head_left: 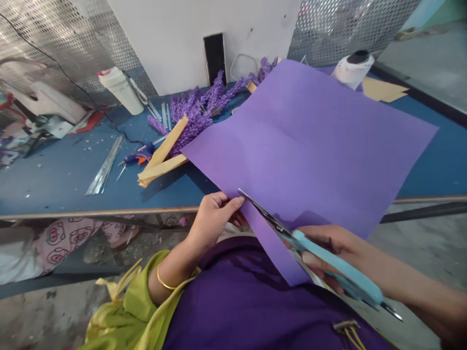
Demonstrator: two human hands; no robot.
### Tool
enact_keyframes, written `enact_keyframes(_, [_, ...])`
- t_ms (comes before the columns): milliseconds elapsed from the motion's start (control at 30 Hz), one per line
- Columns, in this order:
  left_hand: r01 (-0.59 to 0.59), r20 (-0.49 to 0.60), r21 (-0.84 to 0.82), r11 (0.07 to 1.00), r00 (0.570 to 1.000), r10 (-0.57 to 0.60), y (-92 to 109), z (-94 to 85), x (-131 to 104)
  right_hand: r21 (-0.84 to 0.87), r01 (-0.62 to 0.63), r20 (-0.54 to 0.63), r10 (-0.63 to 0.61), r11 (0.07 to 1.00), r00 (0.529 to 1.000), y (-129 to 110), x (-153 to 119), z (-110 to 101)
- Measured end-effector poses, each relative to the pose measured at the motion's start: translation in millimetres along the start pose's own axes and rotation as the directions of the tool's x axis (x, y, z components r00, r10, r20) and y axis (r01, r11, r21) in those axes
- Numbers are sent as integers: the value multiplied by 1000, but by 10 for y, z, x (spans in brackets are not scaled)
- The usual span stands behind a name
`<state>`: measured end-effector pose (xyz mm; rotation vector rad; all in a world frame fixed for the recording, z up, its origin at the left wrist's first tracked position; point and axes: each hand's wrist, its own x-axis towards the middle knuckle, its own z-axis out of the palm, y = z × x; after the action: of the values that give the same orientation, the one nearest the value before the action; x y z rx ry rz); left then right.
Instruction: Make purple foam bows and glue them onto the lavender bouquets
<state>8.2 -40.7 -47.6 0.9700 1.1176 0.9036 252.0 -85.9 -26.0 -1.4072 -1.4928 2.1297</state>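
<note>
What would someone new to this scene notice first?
Probably the big purple sheet, spread across the middle and right. Next, the blue-handled scissors in the right hand, their blades along a strip being cut at its near edge, which the left hand pinches. Behind, the purple flowers lie on the blue table.

Craft workshop, blue worktable (pixel 65 170), glue gun (pixel 140 154), artificial purple flowers (pixel 197 114), perforated metal panels (pixel 321 26), scuffed floor (pixel 40 321)
</note>
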Motion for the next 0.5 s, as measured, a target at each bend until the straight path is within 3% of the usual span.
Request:
enact_keyframes(200, [63,46,34,997,997,-65,-29,25,-3,29,27,68,-29,999,997,-55,59,-20])
enact_keyframes(500, [38,57,1,999,998,-38,-25,-1,-10,17,34,0,-34,999,999,-16,75,-58])
